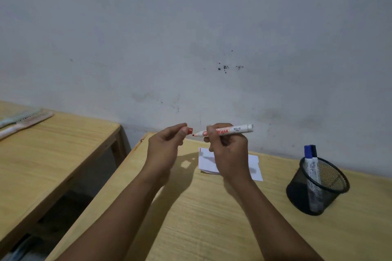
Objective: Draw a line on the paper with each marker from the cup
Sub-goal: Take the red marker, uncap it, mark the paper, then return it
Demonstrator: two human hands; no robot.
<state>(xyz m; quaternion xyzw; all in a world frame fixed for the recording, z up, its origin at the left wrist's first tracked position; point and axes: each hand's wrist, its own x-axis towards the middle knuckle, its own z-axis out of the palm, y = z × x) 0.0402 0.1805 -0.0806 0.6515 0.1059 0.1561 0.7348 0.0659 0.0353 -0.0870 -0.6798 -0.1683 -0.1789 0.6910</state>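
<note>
My right hand point(229, 150) grips a white marker with red print point(237, 129), held level above the table with its bare red tip pointing left. My left hand point(165, 146) pinches the marker's red cap point(190, 130), a small gap away from the tip. Below and behind my right hand lies a white paper point(206, 162) on the wooden table point(212, 218); a short red line shows at its top left corner. A black mesh cup point(317, 188) stands at the right, holding a blue-capped marker point(308, 152) and a black-capped one beside it.
A second wooden table point(53, 154) stands to the left across a gap, with combs point(23, 121) lying at its far edge. A grey wall runs right behind both tables.
</note>
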